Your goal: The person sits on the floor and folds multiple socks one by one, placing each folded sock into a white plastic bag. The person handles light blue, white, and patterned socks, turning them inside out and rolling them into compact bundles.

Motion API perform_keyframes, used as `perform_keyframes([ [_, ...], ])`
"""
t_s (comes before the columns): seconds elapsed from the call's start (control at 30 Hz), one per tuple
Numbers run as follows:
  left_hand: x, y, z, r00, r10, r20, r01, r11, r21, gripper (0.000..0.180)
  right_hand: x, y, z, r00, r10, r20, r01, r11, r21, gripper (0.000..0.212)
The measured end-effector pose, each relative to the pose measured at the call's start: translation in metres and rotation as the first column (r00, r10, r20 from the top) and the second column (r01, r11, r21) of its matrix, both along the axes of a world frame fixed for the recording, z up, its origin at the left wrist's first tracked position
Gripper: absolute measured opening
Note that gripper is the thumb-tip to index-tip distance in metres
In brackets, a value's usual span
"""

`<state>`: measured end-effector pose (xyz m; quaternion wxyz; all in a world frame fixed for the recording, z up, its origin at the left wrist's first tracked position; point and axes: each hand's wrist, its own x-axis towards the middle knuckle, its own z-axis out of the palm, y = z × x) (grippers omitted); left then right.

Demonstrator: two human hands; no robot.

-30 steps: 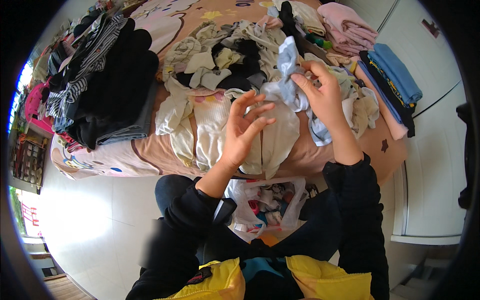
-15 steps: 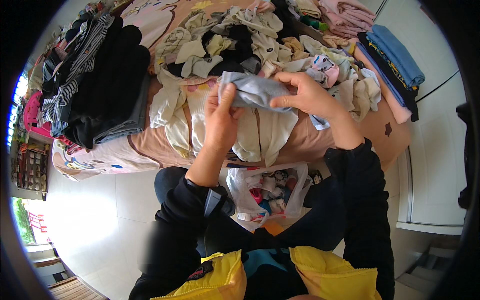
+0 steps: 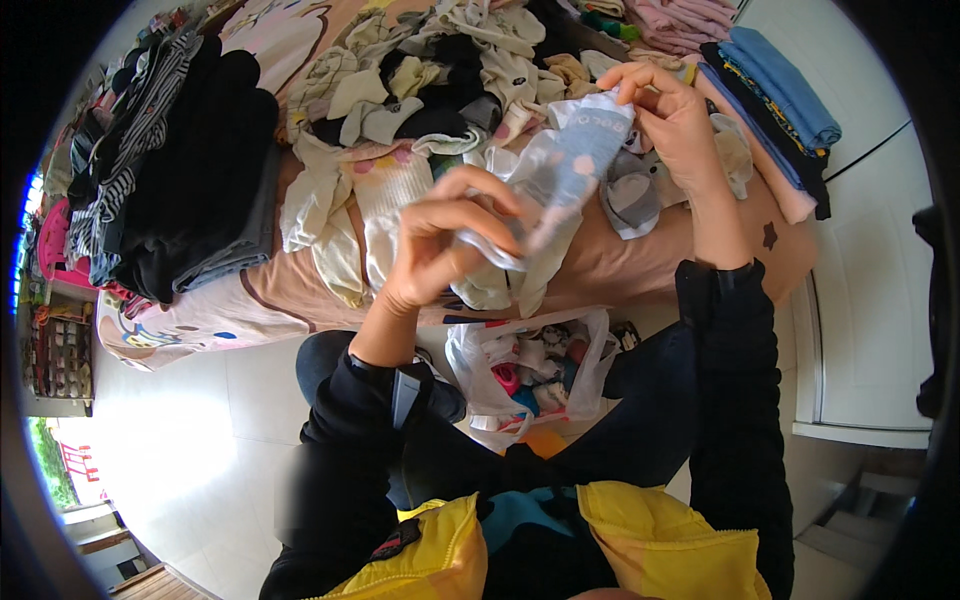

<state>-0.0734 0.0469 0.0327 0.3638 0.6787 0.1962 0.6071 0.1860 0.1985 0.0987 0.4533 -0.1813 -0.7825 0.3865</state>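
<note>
A light-blue and white sock with pale pink spots is stretched slantwise between my hands above the bed's front edge. My right hand pinches its white upper end between thumb and fingers. At the lower end, my left hand has its fingers curled round a whitish edge; motion blurs this part. Behind and below the sock lies a loose heap of socks, mostly cream, white, grey and black. A grey and white sock lies just under my right hand.
Folded dark clothes are stacked on the bed's left, folded blue and black clothes on its right. Pink folded cloth lies at the back. A white plastic bag of socks stands on the floor between my legs, beside the bed.
My hands have moved apart, the right one up and right, the left slightly down. The bunched grey-blue cloth between them has given way to the stretched, patterned sock; whether it is the same piece, I cannot tell.
</note>
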Motion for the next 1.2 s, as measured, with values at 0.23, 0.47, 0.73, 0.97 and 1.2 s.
perform_keyframes([
  [0.23,0.024,-0.001,-0.001,0.992,0.123,-0.015,-0.123,0.964,-0.237,0.037,0.002,-0.003,0.004,0.981,0.166,-0.105,-0.182,0.967,-0.179,0.021],
  [0.47,0.042,0.005,-0.019,0.971,-0.007,0.237,0.11,0.9,-0.422,0.027,-0.02,-0.041,0.018,0.981,0.084,0.177,-0.069,0.993,-0.093,0.012],
  [0.73,0.028,0.008,-0.017,0.841,0.357,0.406,0.038,0.71,-0.703,0.017,0.039,-0.067,0.005,0.472,-0.388,0.792,-0.129,0.858,0.497,0.038],
  [0.97,0.036,0.007,-0.015,0.848,0.415,0.331,-0.077,0.713,-0.697,0.021,0.07,-0.038,0.007,0.895,-0.286,0.343,0.376,0.898,-0.231,0.017],
  [1.2,0.037,0.006,-0.013,0.895,0.342,0.287,-0.146,0.832,-0.536,0.054,0.069,-0.023,0.041,0.954,-0.229,-0.192,0.048,0.752,-0.657,0.031],
])
